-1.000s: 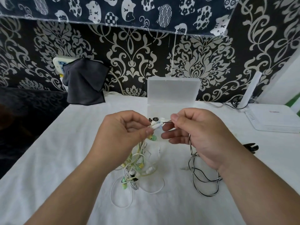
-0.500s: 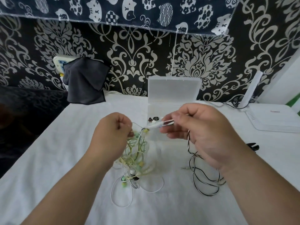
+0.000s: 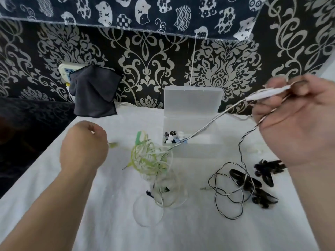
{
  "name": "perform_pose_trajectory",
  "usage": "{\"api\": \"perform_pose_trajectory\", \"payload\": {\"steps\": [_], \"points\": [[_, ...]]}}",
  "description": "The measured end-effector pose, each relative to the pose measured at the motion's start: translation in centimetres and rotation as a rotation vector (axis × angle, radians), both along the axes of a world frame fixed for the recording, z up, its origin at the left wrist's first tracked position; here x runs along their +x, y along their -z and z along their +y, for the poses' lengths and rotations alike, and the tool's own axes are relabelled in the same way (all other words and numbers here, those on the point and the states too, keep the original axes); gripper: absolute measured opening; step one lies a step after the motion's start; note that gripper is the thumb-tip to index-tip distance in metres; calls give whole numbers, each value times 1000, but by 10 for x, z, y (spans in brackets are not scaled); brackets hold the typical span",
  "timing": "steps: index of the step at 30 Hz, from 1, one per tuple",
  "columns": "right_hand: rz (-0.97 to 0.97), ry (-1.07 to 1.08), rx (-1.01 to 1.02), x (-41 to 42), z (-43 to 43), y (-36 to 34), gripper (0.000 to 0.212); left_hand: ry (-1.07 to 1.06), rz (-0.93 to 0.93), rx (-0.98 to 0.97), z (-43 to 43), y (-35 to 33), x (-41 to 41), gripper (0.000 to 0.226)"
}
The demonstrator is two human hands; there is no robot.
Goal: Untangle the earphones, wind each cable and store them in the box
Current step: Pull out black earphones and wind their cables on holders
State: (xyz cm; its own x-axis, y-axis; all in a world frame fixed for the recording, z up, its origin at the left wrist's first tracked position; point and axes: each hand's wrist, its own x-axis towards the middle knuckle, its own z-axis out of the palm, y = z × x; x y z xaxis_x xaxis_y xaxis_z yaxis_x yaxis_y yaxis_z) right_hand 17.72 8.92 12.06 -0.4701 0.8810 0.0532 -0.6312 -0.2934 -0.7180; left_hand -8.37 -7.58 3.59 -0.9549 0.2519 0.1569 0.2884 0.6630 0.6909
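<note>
On the white tablecloth, loose white loops trail nearest from the tangle of green and white earphones. To its right, coils of a black-and-white cable touch small black pieces. The left hand is curled (any hold is too blurred to tell). The raised right hand pinches the cable's white inline piece. The cable stretches across the open box into the tangle. A dark cloth hangs behind.

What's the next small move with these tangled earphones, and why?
Probably draw the striped cable up and rightward with the right hand while the left hand pins the green tangle down: the cable runs taut out of the tangle, so it seems caught there.
</note>
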Motion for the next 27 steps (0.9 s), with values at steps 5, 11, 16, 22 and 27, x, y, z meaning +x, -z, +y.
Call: {"api": "perform_pose_trajectory", "payload": {"steps": [5,11,16,22,27], "points": [[-110,-216,81,-11,-19,3,34,495,161,254,10,-6,40,31],[25,-250,77,-10,-23,0,34,982,-82,-45,21,10,71,11],[-216,-58,-7,6,-2,3,41,788,-2,-79,19,12,47,28],[-1622,-173,660,1,-2,36,13,868,35,111,18,7,59,21],[-1364,-258,838,-16,-20,46,35,920,42,128,20,10,67,19]]}}
